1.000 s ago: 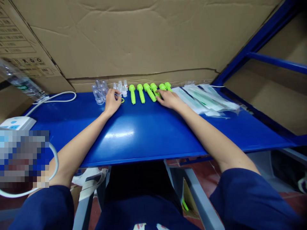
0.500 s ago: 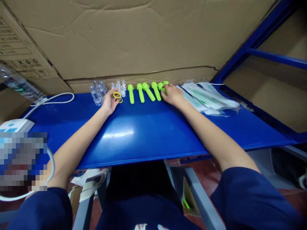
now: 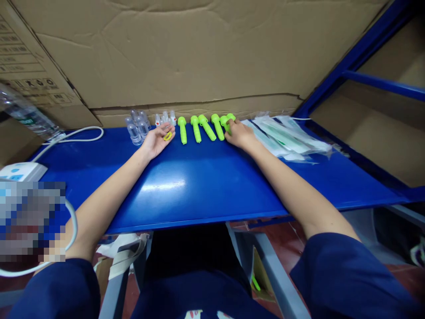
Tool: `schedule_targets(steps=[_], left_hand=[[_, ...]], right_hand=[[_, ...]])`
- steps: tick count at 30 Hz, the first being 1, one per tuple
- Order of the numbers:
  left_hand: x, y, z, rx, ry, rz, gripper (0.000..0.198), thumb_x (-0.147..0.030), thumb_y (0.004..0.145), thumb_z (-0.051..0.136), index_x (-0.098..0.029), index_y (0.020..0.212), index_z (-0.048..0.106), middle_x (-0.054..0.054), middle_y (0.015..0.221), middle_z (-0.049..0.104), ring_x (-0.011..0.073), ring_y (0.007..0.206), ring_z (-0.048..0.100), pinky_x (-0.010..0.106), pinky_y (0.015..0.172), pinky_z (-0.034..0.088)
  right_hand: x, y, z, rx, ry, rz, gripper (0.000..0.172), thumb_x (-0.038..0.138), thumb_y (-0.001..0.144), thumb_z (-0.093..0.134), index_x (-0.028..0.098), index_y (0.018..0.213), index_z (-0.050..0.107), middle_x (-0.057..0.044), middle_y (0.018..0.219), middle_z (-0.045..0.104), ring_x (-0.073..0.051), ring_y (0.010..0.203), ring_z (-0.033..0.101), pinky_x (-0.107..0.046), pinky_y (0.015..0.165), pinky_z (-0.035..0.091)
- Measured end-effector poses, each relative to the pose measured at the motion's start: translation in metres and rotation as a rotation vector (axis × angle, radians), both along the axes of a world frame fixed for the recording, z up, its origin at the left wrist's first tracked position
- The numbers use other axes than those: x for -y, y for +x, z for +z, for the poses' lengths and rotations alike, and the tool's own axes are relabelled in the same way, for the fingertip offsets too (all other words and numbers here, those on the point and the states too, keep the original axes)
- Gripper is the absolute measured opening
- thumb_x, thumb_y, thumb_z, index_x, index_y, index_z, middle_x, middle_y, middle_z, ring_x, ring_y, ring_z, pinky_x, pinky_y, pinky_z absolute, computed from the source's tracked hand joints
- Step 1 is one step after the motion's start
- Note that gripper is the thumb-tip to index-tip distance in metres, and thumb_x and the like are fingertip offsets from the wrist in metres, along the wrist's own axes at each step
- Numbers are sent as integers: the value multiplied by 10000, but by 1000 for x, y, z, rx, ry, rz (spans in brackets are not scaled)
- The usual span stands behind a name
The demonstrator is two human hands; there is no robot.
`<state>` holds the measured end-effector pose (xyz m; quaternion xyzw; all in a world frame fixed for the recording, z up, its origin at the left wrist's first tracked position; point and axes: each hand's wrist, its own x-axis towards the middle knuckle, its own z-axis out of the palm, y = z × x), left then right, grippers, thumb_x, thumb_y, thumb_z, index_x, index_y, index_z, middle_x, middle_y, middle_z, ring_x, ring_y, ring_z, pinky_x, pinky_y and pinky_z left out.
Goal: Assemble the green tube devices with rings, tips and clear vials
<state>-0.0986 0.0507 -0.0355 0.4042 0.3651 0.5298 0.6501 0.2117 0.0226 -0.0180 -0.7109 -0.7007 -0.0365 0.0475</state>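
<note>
My left hand (image 3: pixel 156 141) lies palm up on the blue table, fingers curled around a yellow ring (image 3: pixel 168 136); whether a second ring is in it I cannot tell. Just behind this hand stand small clear caps (image 3: pixel 173 117), some with a red dot. Several clear plastic cups (image 3: pixel 134 133) stand to its left. A row of lime-green round-headed handles (image 3: pixel 183 130) lies between my hands. At the right end of the row, my right hand (image 3: pixel 239 133) has its fingers closed on a lime-green handle (image 3: pixel 227 126), partly hidden by them.
Clear packets with pale green strips (image 3: pixel 287 135) lie to the right. A white power strip (image 3: pixel 23 172) with its cable and a plastic bottle (image 3: pixel 28 113) are at the left. Cardboard (image 3: pixel 206 57) walls the back, and a blue metal frame (image 3: pixel 345 66) rises at right.
My left hand has shifted slightly right and turned, so the yellow ring now sits lower and tilted among the fingers. My right hand has stayed at the last green handles.
</note>
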Motion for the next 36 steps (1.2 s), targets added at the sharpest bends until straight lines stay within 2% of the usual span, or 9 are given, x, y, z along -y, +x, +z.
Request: schedule_targets(steps=[6,11,17,20,22,24,26,28,36], left_hand=[[-4,1,-10,-130,119,-27,652,127,583,485,-171,1144,634,84,1255,691,175,1356,625,368,1212,484],[3,3,-7,-91,103,-50,567,129,704,579,-175,1180,627,93,1281,715,187,1364,643,366,1251,439],[9,7,-8,-52,145,-78,420,51,821,712,-163,1172,624,79,1144,775,164,1247,715,319,1223,466],[12,11,-6,-69,132,-57,322,-62,877,778,-158,1152,639,69,1030,789,156,1110,764,267,1104,552],[14,14,-1,-103,90,-17,210,-132,946,737,-150,1136,648,55,913,781,118,898,781,191,889,610],[17,16,4,-139,51,16,94,-158,1020,635,-144,1112,652,22,774,740,61,626,700,118,599,539],[19,17,8,-150,32,18,102,-168,1060,555,-144,1071,654,-18,663,669,27,454,556,105,409,364],[21,17,10,-125,25,3,130,-199,1068,549,-147,1014,655,-44,608,602,18,406,476,115,357,255],[16,15,7,4,14,-45,155,-187,1042,574,-135,934,673,-51,641,524,7,441,409,109,399,268]], right_hand=[[-1,-2,0,-3,-56,-55,590,353,1004,464,42,1504,439,-299,1413,620,-413,1236,664,-501,984,538],[0,-4,0,-31,-81,-59,501,378,1026,495,34,1385,553,-299,1318,678,-380,1208,692,-426,955,545],[5,-8,4,-123,89,-10,517,353,1002,455,41,1403,554,-280,1315,692,-388,1164,697,-466,950,552],[9,-15,6,-131,163,75,509,354,1016,419,71,1411,570,-250,1346,689,-386,1184,681,-472,974,538],[13,-21,7,-135,192,144,519,354,1022,397,90,1432,574,-223,1378,683,-387,1187,679,-482,979,538],[18,-30,7,-139,210,206,555,357,1023,391,95,1485,548,-201,1430,661,-390,1207,675,-490,995,538],[25,-39,6,-139,208,257,592,363,1022,393,87,1532,514,-195,1477,632,-392,1244,663,-493,1019,533],[32,-48,5,-134,202,313,609,360,1025,381,87,1559,492,-192,1514,605,-385,1282,646,-487,1028,531],[51,-70,-2,-112,177,512,610,342,1036,350,101,1582,473,-185,1492,625,-350,1288,646,-446,980,540]])
